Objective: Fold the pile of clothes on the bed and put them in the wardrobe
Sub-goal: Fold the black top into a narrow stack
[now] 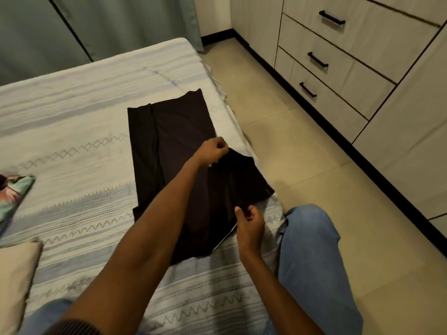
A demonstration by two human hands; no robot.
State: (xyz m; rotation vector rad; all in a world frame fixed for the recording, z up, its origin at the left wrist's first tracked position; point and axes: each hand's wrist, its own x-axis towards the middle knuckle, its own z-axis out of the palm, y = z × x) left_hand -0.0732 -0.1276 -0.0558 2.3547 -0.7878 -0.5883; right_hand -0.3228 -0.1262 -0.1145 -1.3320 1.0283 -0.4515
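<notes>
Both forearms are reaching forward from the bottom of the view, bare, and converging on a dark garment [174, 151] that is lying on the bed [72, 112] near its right edge. Starting at the grips: the left hand [214, 149], curled into a loose fist with the knuckles up, is pinching the garment's raised fold at its far side, the wrist bent and the long forearm crossing diagonally over the cloth from lower left. The right hand [249, 226] is sitting nearer the camera, palm turned inward and thumb up, its fingers closed on the near corner of the same fold beside the bed's edge; its forearm is coming up from the lower right. Between the two hands the cloth is lifting off the bed and sagging in a dark flap, while the rest of the garment is lying flat as a long rectangle stretching away toward the far side of the mattress. A knee in blue jeans [312, 238] is resting just right of the right hand, over the tiled floor. Further out, a multicoloured garment [13, 192] is lying at the left edge of the bed, a beige pillow [14, 274] is showing at lower left, and a wardrobe [350, 56] with drawers and dark handles is standing along the right wall.
</notes>
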